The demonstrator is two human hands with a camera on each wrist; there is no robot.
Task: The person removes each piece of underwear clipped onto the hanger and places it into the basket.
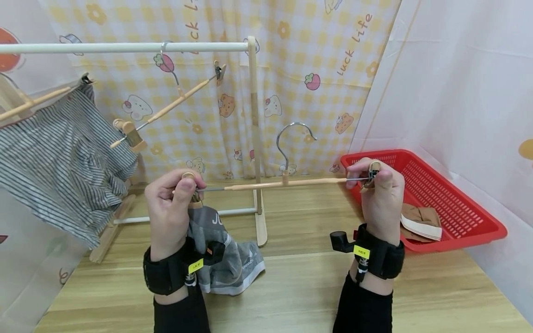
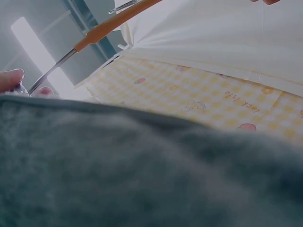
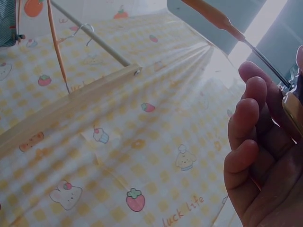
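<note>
I hold a wooden clip hanger level above the table, its metal hook pointing up. My left hand pinches the left clip, and a grey garment hangs from that clip down onto the table. My right hand pinches the right clip at the other end. In the left wrist view the grey garment fills the lower frame and the hanger's bar runs above it. In the right wrist view the fingers curl beside the clip.
A white and wood clothes rack stands behind. On it hang an empty clip hanger and a striped garment. A red basket at the right holds a brown folded cloth. A patterned curtain backs the scene.
</note>
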